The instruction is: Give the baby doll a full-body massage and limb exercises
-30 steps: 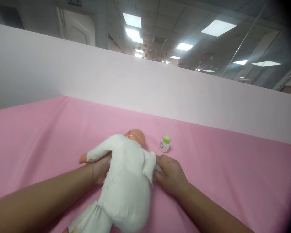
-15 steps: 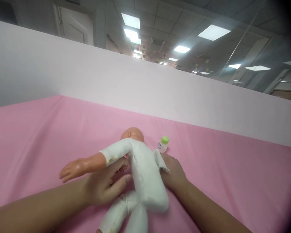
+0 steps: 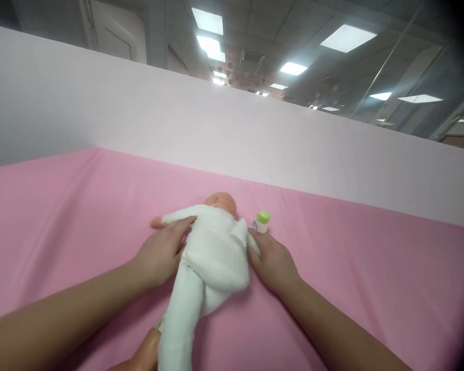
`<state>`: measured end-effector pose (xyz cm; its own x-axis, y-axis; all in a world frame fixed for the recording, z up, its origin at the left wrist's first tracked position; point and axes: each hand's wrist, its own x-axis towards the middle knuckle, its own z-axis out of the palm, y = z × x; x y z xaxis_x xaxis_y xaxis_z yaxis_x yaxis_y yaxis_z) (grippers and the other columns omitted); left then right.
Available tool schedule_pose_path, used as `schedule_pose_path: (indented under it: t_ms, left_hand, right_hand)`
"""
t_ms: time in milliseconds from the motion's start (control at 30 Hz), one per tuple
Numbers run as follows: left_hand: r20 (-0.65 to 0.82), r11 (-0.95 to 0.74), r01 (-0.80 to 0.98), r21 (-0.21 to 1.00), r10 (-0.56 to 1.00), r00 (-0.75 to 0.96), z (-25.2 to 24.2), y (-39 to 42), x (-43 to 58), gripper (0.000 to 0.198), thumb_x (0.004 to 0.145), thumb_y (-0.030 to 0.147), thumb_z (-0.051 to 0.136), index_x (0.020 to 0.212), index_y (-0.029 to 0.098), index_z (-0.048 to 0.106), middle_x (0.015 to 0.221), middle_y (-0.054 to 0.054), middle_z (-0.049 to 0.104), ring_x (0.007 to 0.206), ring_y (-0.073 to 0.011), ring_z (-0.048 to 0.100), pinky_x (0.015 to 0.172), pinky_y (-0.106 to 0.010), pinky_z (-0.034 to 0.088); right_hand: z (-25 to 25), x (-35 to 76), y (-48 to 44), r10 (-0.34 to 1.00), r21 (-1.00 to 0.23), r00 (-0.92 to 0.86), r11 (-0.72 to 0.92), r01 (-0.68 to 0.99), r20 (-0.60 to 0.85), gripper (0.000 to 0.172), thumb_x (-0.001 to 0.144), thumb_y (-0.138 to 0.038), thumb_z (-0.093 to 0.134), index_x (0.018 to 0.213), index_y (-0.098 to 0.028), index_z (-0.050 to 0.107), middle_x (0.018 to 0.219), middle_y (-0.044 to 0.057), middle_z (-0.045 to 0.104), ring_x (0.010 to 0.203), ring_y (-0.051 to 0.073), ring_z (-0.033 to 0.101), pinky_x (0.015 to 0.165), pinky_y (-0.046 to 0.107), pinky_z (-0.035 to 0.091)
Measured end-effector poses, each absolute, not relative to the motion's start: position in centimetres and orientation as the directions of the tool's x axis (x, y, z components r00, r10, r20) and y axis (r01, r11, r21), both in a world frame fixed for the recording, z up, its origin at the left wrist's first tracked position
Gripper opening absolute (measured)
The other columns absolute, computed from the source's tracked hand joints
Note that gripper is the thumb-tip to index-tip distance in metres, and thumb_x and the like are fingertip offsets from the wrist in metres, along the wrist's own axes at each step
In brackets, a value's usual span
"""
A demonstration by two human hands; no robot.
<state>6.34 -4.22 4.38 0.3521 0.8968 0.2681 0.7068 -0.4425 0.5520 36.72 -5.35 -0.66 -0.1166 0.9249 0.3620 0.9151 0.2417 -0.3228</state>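
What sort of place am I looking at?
Probably an indoor practice room, perhaps for infant care: a baby doll lies on a pink covering, a white wall stands behind, and lit ceiling panels show beyond.

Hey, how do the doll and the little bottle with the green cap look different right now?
The doll is much larger than the bottle.
The doll lies stretched out, while the bottle stands cap up.
The doll has a white body and a tan head; the bottle is pale with a green cap.
Both are on the pink sheet.
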Motion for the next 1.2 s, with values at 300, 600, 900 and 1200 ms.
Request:
schedule_pose_path:
  t_ms: [300,600,900,1200]
  left_hand:
    - [0.284,-0.351,0.445,0.824,0.935,0.212,2.6,-2.0,5.3,0.048,0.103,0.055,0.040,0.132,0.026,0.065,0.134,-0.008,0.068,0.124,-0.0322,0.062,0.104,-0.046,0.050]
    - [0.538,-0.820,0.303,0.486,0.554,0.635,3.5,-6.3,6.4,0.069,0.081,0.070,0.068,0.141,0.037,0.063,0.163,-0.006,0.037,0.151,-0.0445,0.026,0.124,-0.065,0.016]
    - [0.190,-0.512,0.433,0.742,0.780,0.596,1.2,-1.0,4.4,0.048,0.098,0.043,0.058,0.143,0.024,0.057,0.146,-0.008,0.059,0.133,-0.0355,0.056,0.111,-0.050,0.048]
    - [0.129,-0.536,0.479,0.695,0.748,0.651,-0.4,-2.6,5.7,0.100,0.087,0.060,0.071,0.166,0.028,0.019,0.174,-0.014,0.013,0.158,-0.0442,0.014,0.122,-0.065,0.026]
  right_hand:
    - [-1.1,35.5,-6.5,0.751,-0.204,-0.270,0.472,0.858,0.602,0.028,0.095,-0.015,0.052,0.119,-0.022,0.065,0.128,0.010,0.063,0.119,0.029,0.055,0.104,0.050,0.045]
    - [-0.3,35.0,-7.5,0.888,-0.387,-0.269,0.412,0.824,0.373,0.013,0.096,-0.013,0.045,0.091,-0.023,0.053,0.090,0.001,0.059,0.078,0.017,0.055,0.068,0.032,0.043]
    - [-1.2,35.3,-7.2,0.851,-0.523,-0.380,0.523,0.673,0.362,0.061,0.092,-0.012,0.050,0.150,-0.030,0.046,0.156,0.005,0.046,0.144,0.025,0.044,0.120,0.047,0.039]
    - [-1.6,34.2,-8.1,0.907,-0.599,-0.371,0.412,0.686,0.199,0.092,0.093,-0.060,0.065,0.166,-0.032,0.016,0.174,0.008,0.008,0.160,0.036,0.009,0.126,0.062,0.023]
